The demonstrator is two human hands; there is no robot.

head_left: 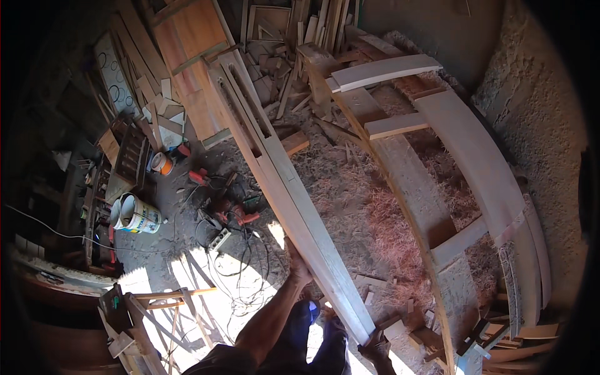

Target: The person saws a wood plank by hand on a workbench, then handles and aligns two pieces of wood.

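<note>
Two long wooden posts [294,194] lie against each other and slant from the upper left down to my feet. Long slots are cut into them near the far end. My left hand [300,265] is closed on their left edge, with part of its fingers hidden beneath the wood. Down at the near end, my right hand [376,351] grips the posts by the corner and is in shadow. At their far end, the posts meet a panelled wooden door [194,81].
To the right stands a long workbench [412,175] with curved boards [469,144] on it. Red power tools [234,212] and tangled cables [240,275] lie on the floor at left, near a white bucket [140,215]. Offcuts [265,72] pile up at the back.
</note>
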